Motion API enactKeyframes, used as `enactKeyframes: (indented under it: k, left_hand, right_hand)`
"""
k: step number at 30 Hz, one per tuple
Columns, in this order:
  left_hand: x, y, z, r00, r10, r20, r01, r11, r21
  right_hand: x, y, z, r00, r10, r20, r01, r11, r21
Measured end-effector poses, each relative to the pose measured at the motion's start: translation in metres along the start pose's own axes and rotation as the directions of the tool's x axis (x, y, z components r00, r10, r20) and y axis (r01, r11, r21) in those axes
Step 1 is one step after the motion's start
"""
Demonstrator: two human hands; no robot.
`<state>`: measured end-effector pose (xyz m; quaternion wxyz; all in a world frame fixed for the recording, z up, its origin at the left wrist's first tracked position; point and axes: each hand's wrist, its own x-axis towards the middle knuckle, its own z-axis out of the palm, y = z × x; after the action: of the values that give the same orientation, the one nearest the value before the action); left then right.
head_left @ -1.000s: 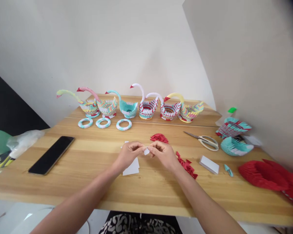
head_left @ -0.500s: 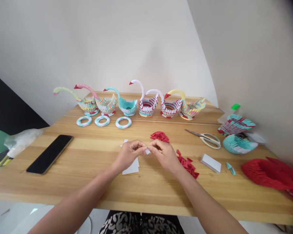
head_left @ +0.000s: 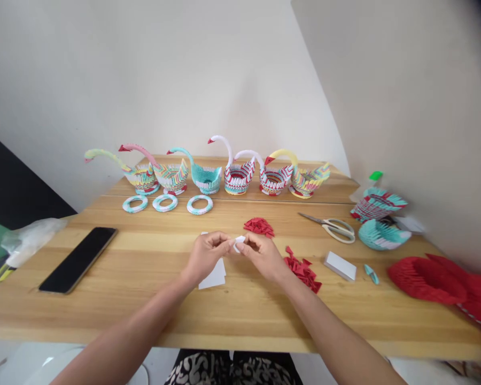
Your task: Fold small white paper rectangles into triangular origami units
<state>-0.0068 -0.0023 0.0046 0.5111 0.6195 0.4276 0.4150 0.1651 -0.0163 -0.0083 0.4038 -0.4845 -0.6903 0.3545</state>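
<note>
In the head view, the left hand (head_left: pixel 208 258) and right hand (head_left: pixel 263 256) meet over the middle of the table (head_left: pixel 240 315), fingertips of both pinched on a small folded white paper piece (head_left: pixel 239 244) between them. White sheets (head_left: pixel 212 278) lie just beside the left hand. Red folded pieces (head_left: pixel 303 274) sit to the right, a red pile (head_left: pixel 258 226) farther back, scissors (head_left: pixel 333 228) far right.

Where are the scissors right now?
The scissors lie on the table, right of centre in the head view, just beyond the white box and left of the teal-and-white paper basket.
</note>
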Motion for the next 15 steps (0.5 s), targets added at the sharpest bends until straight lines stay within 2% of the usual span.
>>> enactKeyframes:
  k: [4,6,8,10,12,13,15]
  left_hand:
    - [0.002,-0.004,-0.002,0.997,0.017,0.077,-0.023,0.996,0.081]
    - [0.004,-0.003,-0.003,0.992,0.032,0.119,-0.057,0.976,0.21]
    - [0.004,0.006,-0.007,0.983,0.069,0.171,-0.136,0.898,0.419]
    - [-0.003,0.023,-0.013,0.969,0.125,0.212,-0.231,0.76,0.607]
    - [-0.021,0.043,-0.019,0.962,0.191,0.193,-0.271,0.655,0.705]
    - [-0.035,0.052,-0.022,0.963,0.212,0.167,-0.267,0.64,0.72]
    - [-0.069,0.061,-0.024,0.971,0.162,0.177,-0.24,0.699,0.674]
  right_hand:
    - [0.0,0.0,0.001,0.999,-0.035,-0.009,0.035,0.999,0.004]
    - [0.001,0.0,0.0,0.999,-0.03,-0.014,0.03,0.999,0.013]
    - [0.002,0.001,-0.003,1.0,-0.016,-0.015,0.017,0.999,0.048]
    - [0.003,0.002,-0.006,1.0,-0.01,-0.018,0.011,0.996,0.093]
    - [0.003,0.001,-0.011,0.999,-0.006,-0.032,0.009,0.993,0.114]
    - [0.002,0.0,-0.013,0.999,-0.007,-0.033,0.011,0.994,0.112]
    - [-0.001,-0.005,-0.015,1.0,-0.023,-0.011,0.023,0.996,0.085]
